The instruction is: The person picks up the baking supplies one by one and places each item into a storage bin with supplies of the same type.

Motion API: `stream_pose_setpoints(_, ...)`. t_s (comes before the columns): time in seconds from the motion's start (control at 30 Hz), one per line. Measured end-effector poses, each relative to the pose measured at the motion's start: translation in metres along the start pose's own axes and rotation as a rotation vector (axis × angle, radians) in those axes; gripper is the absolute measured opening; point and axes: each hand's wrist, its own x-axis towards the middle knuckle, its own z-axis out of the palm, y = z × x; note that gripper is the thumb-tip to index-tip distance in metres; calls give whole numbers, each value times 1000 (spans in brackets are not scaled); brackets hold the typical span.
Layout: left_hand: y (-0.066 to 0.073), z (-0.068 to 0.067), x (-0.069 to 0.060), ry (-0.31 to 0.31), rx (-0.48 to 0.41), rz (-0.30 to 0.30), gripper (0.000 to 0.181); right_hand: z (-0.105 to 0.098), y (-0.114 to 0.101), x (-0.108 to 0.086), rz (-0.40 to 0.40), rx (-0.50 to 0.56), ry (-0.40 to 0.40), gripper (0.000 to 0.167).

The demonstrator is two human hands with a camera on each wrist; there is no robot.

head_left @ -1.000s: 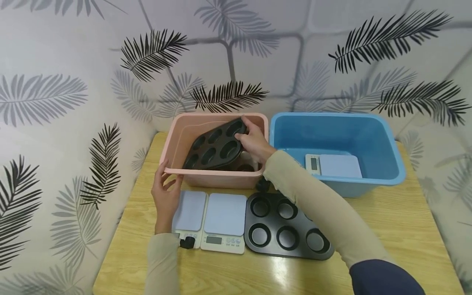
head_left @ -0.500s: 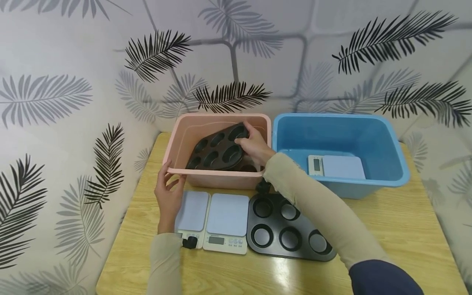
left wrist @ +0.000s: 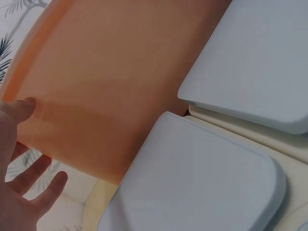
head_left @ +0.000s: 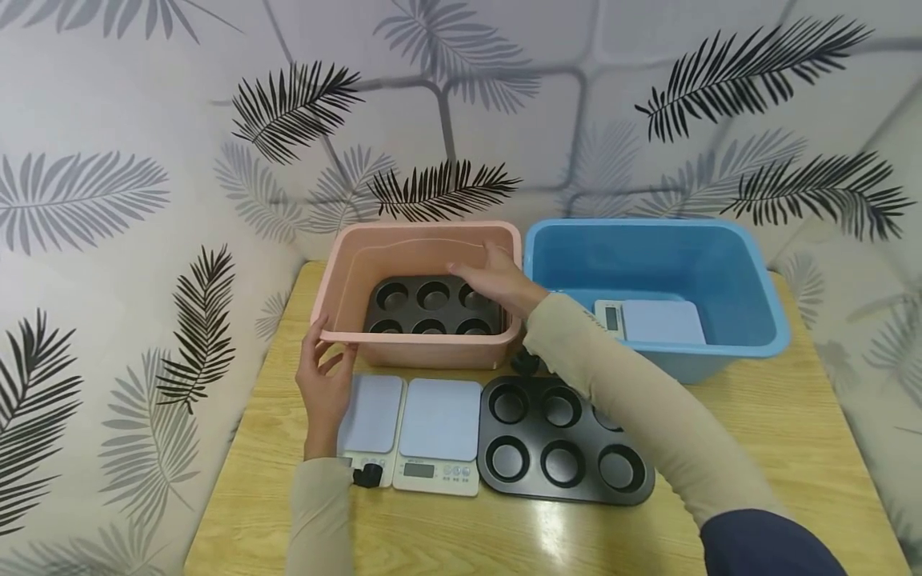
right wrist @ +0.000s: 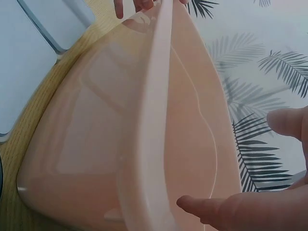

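Inside the pink plastic bin (head_left: 432, 352) a dark muffin tin (head_left: 414, 313) lies flat, its cups facing up. My right hand (head_left: 504, 282) hovers over the tin's right end with thumb and fingers spread, holding nothing; in the right wrist view that hand (right wrist: 260, 209) is apart from the bin's rim (right wrist: 149, 144). At the bin's front left corner my left hand (head_left: 326, 392) holds the rim. Seen from the left wrist, the thumb of the left hand (left wrist: 19, 178) touches the outer wall (left wrist: 96, 82), while the other fingers extend past the corner.
Two white kitchen scales (head_left: 370, 416) lie side by side before the pink bin. Right of them is another muffin tin (head_left: 533, 438), partly under my right sleeve (head_left: 627, 400). A blue bin (head_left: 774, 312) with one kitchen scale (head_left: 663, 322) inside stands at right on the wooden table (head_left: 778, 448).
Earlier my right hand held the muffin tin tilted inside the pink bin. The tin has come down flat and my right hand has let go. My left hand stays at the corner.
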Motion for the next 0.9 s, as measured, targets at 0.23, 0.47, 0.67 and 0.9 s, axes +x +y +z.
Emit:
stream_pose_setpoints(0.23, 2, 1, -1, 0, 21, -6, 66, -3, -4, -5, -18, 19, -21, 94)
stream_pose_setpoints(0.47, 19, 0, -4, 0, 7, -6, 64, -9, -9, -12, -53, 14, -54, 92)
stream_pose_setpoints(0.67, 25, 0, -6, -1, -8, 2, 62, -13, -13, -18, -76, 10, -58, 89)
stream_pose_setpoints(0.9, 3, 2, -1, 12, -5, 14, 64, -16, -15, -23, -96, -6, -55, 87)
